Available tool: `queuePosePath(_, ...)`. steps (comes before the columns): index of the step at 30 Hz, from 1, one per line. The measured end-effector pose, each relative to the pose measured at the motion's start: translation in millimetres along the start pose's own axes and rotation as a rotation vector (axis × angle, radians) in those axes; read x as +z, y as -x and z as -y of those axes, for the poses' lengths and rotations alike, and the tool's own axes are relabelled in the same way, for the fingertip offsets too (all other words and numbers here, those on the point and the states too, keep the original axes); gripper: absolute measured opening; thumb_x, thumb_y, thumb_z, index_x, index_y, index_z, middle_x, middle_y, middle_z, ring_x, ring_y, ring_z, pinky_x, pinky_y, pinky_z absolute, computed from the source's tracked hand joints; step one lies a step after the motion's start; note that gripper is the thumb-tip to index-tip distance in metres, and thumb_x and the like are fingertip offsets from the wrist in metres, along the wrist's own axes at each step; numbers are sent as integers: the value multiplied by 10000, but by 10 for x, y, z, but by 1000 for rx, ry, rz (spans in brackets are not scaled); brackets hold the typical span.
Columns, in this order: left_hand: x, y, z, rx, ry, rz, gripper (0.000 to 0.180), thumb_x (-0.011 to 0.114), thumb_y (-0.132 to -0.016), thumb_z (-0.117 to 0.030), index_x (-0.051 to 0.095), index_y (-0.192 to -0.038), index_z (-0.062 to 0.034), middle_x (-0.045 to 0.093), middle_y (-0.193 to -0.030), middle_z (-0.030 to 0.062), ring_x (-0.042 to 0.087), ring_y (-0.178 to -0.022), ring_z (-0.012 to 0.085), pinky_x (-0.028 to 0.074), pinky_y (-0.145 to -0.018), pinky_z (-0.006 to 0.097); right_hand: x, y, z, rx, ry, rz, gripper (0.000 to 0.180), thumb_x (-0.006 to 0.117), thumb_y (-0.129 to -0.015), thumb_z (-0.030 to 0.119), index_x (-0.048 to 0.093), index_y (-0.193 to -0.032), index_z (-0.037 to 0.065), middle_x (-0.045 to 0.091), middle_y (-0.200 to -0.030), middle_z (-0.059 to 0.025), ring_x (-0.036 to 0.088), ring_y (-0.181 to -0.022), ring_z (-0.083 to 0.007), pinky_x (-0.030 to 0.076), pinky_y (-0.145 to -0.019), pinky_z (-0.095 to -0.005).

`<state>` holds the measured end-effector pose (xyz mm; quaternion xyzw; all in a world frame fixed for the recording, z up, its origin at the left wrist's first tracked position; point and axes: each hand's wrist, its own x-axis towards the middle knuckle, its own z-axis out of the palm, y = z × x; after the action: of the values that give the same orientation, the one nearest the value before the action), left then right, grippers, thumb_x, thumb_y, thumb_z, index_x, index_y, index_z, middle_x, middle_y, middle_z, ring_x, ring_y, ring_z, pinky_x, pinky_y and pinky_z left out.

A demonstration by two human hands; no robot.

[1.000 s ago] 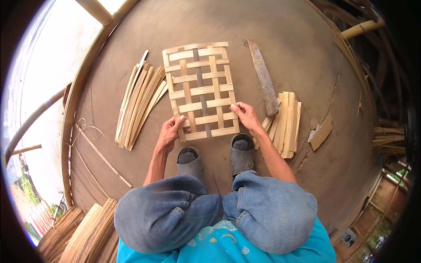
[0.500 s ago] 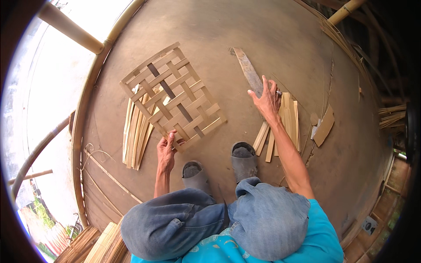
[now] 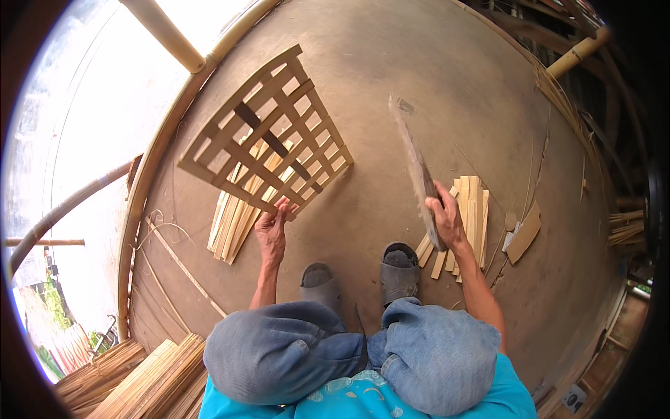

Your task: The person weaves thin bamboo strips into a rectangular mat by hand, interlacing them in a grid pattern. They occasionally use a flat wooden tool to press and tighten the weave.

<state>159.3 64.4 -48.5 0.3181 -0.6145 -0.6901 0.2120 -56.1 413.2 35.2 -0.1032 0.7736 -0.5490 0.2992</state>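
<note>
My left hand grips the near corner of a woven bamboo panel, its thumb and fingers closed on the edge. The panel is an open lattice of pale strips with one dark strip through it, and it is held tilted up off the floor. My right hand is wrapped round the near end of a long, flat, worn wooden slat. Raised off the floor, that slat points away from me and is slightly blurred. Pale bamboo strips lie partly behind the panel. More cut strips lie beside my right hand.
My sandalled feet are between the two piles of strips. A brown cardboard piece lies on the floor at right. Bamboo poles edge the floor at left. Long strip bundles lie at lower left.
My right hand has taken hold of the wooden slat and lifted it from the floor, drawing it nearer. The woven panel has tipped to a steeper angle in my left hand.
</note>
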Motion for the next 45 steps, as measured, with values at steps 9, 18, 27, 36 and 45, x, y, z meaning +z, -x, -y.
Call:
queuePosePath(9,12,138,170,49,-117,54,227,696,-1035,-88,733,-1222,33,785,-1114,125,753,-1037,188,578,-907,291,340,593,200,182,49,471,728,660,-986,488,493,-1494,-6,734,-1064,-161,732,-896,-209,587,-824,-373)
queuePosePath(18,74,173,184,115,-213,32,218,698,-1035,-101,746,-1210,19,800,-1038,112,756,-1004,171,584,-903,298,401,391,162,59,235,445,569,598,-1024,470,558,-1391,38,723,-1125,-275,726,-1036,-382,546,-896,-474)
queuePosePath(27,44,204,218,131,-277,11,209,686,-1042,-97,743,-1202,26,799,-1048,121,758,-1004,179,587,-914,307,417,275,158,224,118,451,591,578,-1060,521,557,-1382,26,697,-1045,-127,720,-789,-177,569,-761,-379)
queuePosePath(36,114,258,231,169,-213,4,209,677,-1039,-59,725,-1221,34,786,-1122,129,746,-1032,174,582,-932,308,480,-80,-411,-1,130,390,595,600,-1044,506,601,-1395,26,687,-1275,-180,623,-1202,-292,471,-1048,-415)
queuePosePath(45,141,278,368,273,-307,-34,190,699,-1035,-96,765,-1202,-34,808,-1047,77,743,-970,128,577,-875,295,552,-71,-298,-262,607,127,512,652,-1009,449,659,-1353,70,742,-1041,-201,733,-975,-360,581,-858,-453)
